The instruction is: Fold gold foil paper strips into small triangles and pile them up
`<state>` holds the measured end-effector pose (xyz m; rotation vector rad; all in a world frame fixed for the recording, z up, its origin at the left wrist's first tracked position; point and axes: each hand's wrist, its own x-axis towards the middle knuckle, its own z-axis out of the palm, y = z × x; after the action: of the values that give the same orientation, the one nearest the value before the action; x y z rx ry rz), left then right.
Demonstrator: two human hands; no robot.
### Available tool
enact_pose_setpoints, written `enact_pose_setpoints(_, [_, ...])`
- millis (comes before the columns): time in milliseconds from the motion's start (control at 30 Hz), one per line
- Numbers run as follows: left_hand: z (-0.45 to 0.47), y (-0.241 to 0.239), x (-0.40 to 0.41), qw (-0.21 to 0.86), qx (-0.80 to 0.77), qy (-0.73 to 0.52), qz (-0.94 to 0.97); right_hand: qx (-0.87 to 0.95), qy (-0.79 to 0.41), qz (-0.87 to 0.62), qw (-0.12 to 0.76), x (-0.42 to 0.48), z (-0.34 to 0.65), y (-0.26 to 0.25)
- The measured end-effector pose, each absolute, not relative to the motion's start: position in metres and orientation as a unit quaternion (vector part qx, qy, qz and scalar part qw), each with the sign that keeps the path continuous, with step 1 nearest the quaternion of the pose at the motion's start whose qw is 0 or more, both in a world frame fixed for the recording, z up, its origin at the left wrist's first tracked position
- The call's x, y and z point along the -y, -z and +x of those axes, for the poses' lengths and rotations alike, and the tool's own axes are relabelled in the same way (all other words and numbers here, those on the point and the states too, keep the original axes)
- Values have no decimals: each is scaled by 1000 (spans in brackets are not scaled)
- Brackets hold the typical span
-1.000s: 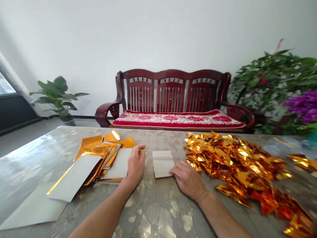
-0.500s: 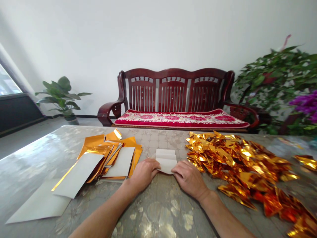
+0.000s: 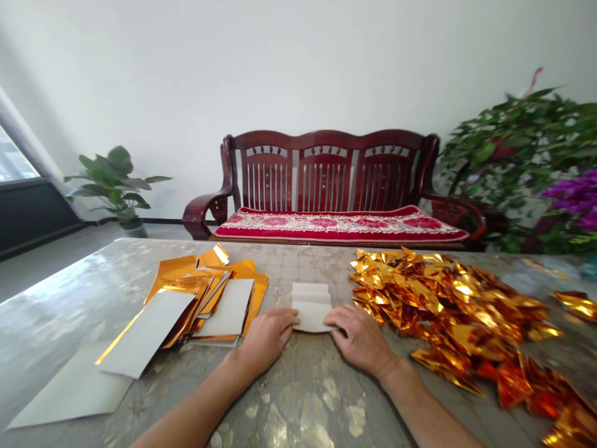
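Now left hand (image 3: 268,339), right hand (image 3: 358,340): fingers flat against folded paper (image 3: 311,308) on glossy table (image 3: 298,398), wooden bench (image 3: 326,180) beyond.

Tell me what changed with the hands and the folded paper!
The left hand slid right, away from the pile of gold foil sheets, and its fingers now reach the folded white paper. The right hand stayed at the paper's other edge. The heap of gold foil pieces stayed put.

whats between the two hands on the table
In the head view, a folded white sheet lies between the left hand and the right hand, and both touch it.
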<state>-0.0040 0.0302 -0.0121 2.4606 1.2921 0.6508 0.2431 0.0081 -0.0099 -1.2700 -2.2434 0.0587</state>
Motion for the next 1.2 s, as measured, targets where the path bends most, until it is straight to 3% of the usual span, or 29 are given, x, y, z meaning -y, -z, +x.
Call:
enact_pose_setpoints(400, [2,11,-39,189,-465,-282,818,806,-66,-521,272,-14,242,4])
enact_pose_setpoints(1200, [10,4,-30,99,-561,-254,781,756,-78,-591,271,-24,242,11])
